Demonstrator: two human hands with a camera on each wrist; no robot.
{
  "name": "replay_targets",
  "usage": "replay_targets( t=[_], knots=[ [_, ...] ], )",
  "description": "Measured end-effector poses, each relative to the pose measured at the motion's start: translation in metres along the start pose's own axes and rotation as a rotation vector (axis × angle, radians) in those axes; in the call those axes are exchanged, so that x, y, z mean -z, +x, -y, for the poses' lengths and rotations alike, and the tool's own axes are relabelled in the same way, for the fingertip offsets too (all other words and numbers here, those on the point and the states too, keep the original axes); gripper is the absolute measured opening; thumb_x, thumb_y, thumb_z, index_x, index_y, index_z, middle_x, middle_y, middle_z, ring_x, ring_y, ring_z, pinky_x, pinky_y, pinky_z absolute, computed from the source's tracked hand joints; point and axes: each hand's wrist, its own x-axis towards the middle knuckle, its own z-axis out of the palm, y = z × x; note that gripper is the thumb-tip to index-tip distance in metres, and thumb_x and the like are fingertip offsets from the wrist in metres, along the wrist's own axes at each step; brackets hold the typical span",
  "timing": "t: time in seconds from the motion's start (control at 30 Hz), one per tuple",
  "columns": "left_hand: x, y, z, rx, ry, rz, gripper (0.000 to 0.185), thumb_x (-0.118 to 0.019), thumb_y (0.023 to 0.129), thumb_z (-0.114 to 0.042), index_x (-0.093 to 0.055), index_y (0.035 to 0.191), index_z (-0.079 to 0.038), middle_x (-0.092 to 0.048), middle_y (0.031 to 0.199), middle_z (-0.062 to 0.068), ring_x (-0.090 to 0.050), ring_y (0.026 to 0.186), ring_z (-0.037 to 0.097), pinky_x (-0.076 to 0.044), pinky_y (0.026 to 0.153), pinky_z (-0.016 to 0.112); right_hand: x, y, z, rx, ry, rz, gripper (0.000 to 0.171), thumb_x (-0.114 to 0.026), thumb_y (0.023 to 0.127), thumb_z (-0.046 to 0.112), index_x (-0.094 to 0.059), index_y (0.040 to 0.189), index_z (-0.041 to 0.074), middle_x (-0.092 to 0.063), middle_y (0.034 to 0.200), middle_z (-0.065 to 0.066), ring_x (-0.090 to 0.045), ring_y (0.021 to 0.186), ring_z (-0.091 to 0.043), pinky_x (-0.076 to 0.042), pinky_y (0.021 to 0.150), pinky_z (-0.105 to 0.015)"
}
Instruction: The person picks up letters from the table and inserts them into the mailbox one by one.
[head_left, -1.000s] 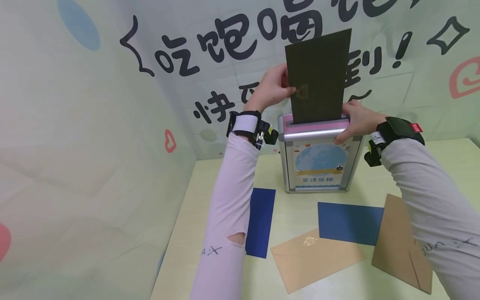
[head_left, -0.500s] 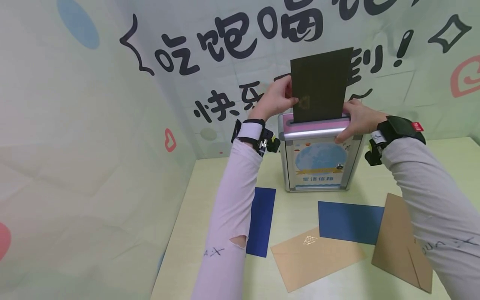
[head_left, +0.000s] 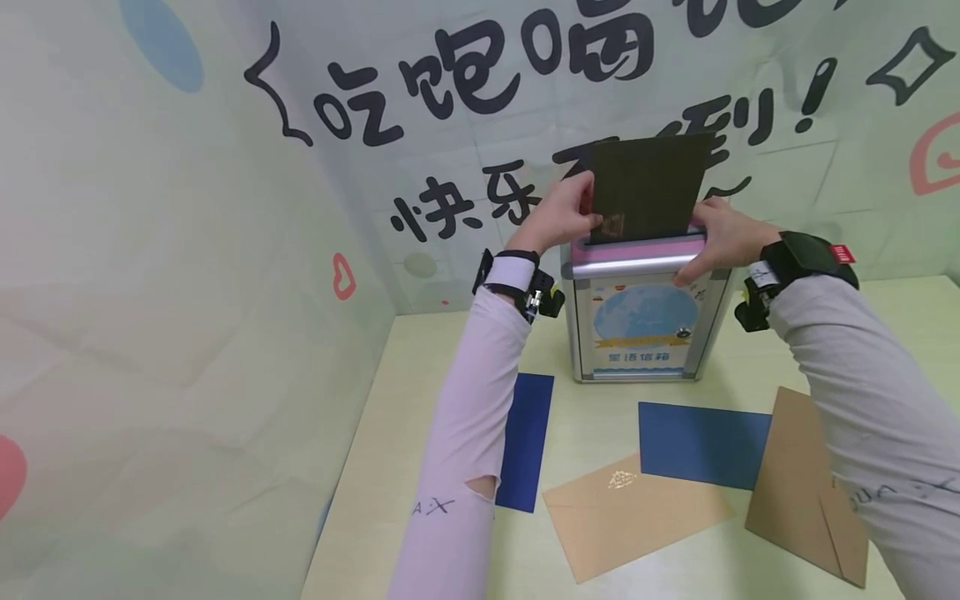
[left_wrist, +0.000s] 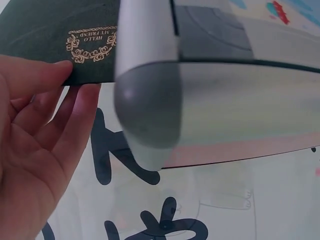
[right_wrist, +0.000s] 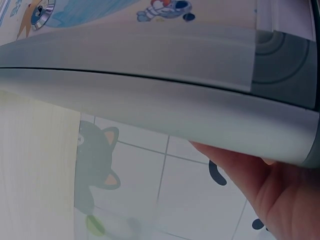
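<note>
In the head view my left hand (head_left: pixel 558 215) pinches the left edge of a black envelope (head_left: pixel 652 187) between thumb and fingers. The envelope stands upright, its lower part hidden inside the slot in the pink top of a silver-framed mailbox (head_left: pixel 643 321). Gold print with a wreath shows on the envelope (left_wrist: pixel 37 27) in the left wrist view, just beside the thumb. At the mailbox's upper right corner, my right hand (head_left: pixel 729 237) grips it, thumb on the front and fingers over the top. Most of that hand is hidden in the right wrist view.
On the table (head_left: pixel 390 433) lie a dark blue envelope (head_left: pixel 528 442) by the left forearm, a blue envelope (head_left: pixel 701 444), a tan envelope (head_left: pixel 630 521) and a brown envelope (head_left: pixel 798 492) partly under the right forearm. A printed wall covering (head_left: pixel 442 167) stands behind the mailbox.
My left hand has moved down with the black envelope, which now sits much deeper in the slot. The right hand keeps its hold on the mailbox.
</note>
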Motion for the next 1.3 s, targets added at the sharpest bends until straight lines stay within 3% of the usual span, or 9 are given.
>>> replay_targets(
  t=[0.37, 0.73, 0.8, 0.87, 0.9, 0.97, 1.03, 1.07, 1.3],
  knots=[
    [-0.008, -0.002, 0.006, 0.035, 0.087, 0.015, 0.017, -0.060, 0.082, -0.004, -0.044, 0.085, -0.006, -0.050, 0.079, 0.004, -0.047, 0.074, 0.015, -0.037, 0.064, 0.021, 0.000, 0.002, -0.001, 0.043, -0.010, -0.002, 0.084, -0.081, 0.063, 0.022, -0.032, 0.127, -0.001, -0.019, 0.126, -0.026, -0.017, 0.113, -0.041, -0.030, 0.085, -0.059],
    [-0.010, -0.004, 0.008, 0.004, 0.094, 0.019, 0.015, -0.060, 0.081, -0.003, -0.045, 0.085, -0.005, -0.054, 0.080, 0.004, -0.048, 0.075, 0.013, -0.037, 0.068, 0.019, 0.000, 0.005, 0.000, 0.094, -0.024, -0.018, 0.079, -0.082, 0.060, 0.020, -0.039, 0.123, -0.004, -0.022, 0.125, -0.025, -0.016, 0.113, -0.039, -0.028, 0.086, -0.055],
    [-0.013, -0.002, 0.005, -0.001, 0.065, 0.029, 0.016, -0.061, 0.081, -0.004, -0.048, 0.090, -0.003, -0.056, 0.087, 0.006, -0.050, 0.080, 0.013, -0.038, 0.071, 0.017, 0.001, 0.001, -0.003, 0.088, -0.022, -0.020, 0.079, -0.082, 0.061, 0.020, -0.038, 0.122, -0.005, -0.025, 0.123, -0.026, -0.020, 0.112, -0.040, -0.031, 0.084, -0.053],
    [-0.016, -0.001, 0.003, 0.016, 0.057, 0.059, 0.038, -0.066, 0.081, -0.016, -0.048, 0.112, -0.004, -0.056, 0.112, 0.008, -0.051, 0.101, 0.013, -0.037, 0.085, 0.015, 0.002, -0.003, -0.006, 0.084, -0.028, -0.025, 0.079, -0.082, 0.062, 0.020, -0.038, 0.121, -0.006, -0.027, 0.120, -0.026, -0.024, 0.108, -0.040, -0.033, 0.080, -0.050],
    [-0.017, 0.000, 0.001, 0.033, 0.059, 0.083, 0.055, -0.067, 0.081, -0.025, -0.042, 0.126, -0.006, -0.048, 0.128, 0.010, -0.044, 0.116, 0.013, -0.033, 0.094, 0.017, 0.002, -0.005, -0.008, 0.076, -0.041, -0.025, 0.081, -0.081, 0.062, 0.021, -0.036, 0.124, -0.005, -0.028, 0.118, -0.026, -0.025, 0.106, -0.040, -0.034, 0.078, -0.049],
    [-0.020, 0.001, -0.001, 0.067, 0.070, 0.121, 0.087, -0.067, 0.078, -0.042, -0.017, 0.145, -0.014, -0.017, 0.150, 0.008, -0.018, 0.136, 0.014, -0.020, 0.107, 0.024, 0.004, -0.009, -0.010, 0.067, -0.058, -0.026, 0.086, -0.081, 0.063, 0.022, -0.032, 0.129, -0.003, -0.028, 0.116, -0.026, -0.027, 0.104, -0.040, -0.036, 0.074, -0.048],
    [-0.021, 0.001, -0.003, 0.106, 0.120, 0.151, 0.107, -0.064, 0.073, -0.055, 0.008, 0.146, -0.024, 0.014, 0.151, 0.003, 0.008, 0.138, 0.017, -0.009, 0.110, 0.031, 0.005, -0.011, -0.012, 0.068, -0.081, -0.018, 0.091, -0.080, 0.063, 0.023, -0.028, 0.134, -0.001, -0.026, 0.116, -0.027, -0.025, 0.103, -0.041, -0.036, 0.073, -0.049],
    [-0.020, 0.000, -0.003, 0.119, 0.141, 0.158, 0.108, -0.063, 0.073, -0.057, 0.014, 0.144, -0.027, 0.022, 0.149, 0.003, 0.015, 0.136, 0.019, -0.007, 0.110, 0.035, 0.005, -0.011, -0.012, 0.066, -0.091, -0.012, 0.094, -0.079, 0.063, 0.024, -0.025, 0.136, 0.000, -0.025, 0.116, -0.027, -0.023, 0.104, -0.041, -0.035, 0.073, -0.050],
    [-0.006, -0.016, 0.009, 0.153, 0.125, 0.115, 0.106, -0.060, 0.076, -0.057, 0.018, 0.142, -0.029, 0.028, 0.146, 0.000, 0.021, 0.134, 0.017, -0.007, 0.110, 0.038, -0.001, 0.002, 0.002, 0.084, -0.084, -0.002, 0.096, -0.079, 0.063, 0.023, -0.024, 0.138, 0.002, -0.025, 0.117, -0.026, -0.026, 0.103, -0.040, -0.035, 0.072, -0.048]
  ],
)
